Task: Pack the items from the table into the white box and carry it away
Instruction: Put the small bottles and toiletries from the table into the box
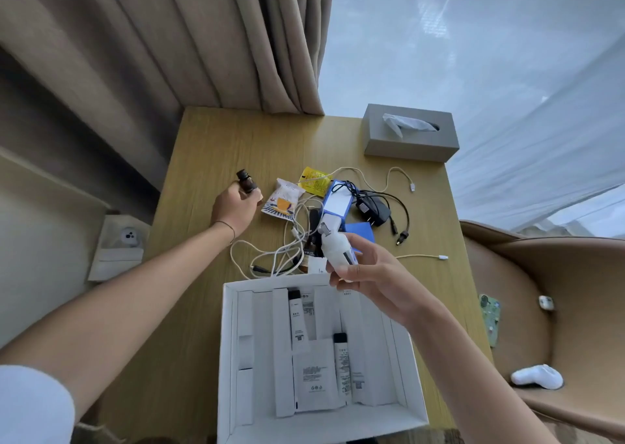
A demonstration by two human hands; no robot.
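I am gripping a small brown bottle (246, 181) in my left hand (235, 211) and a white charger (334, 245) in my right hand (367, 272); next both are going down into the white box (233, 342) beneath my right hand.

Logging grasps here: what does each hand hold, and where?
Left hand grips small dark brown bottle around its lower body; right hand holds white plastic device by its near end.
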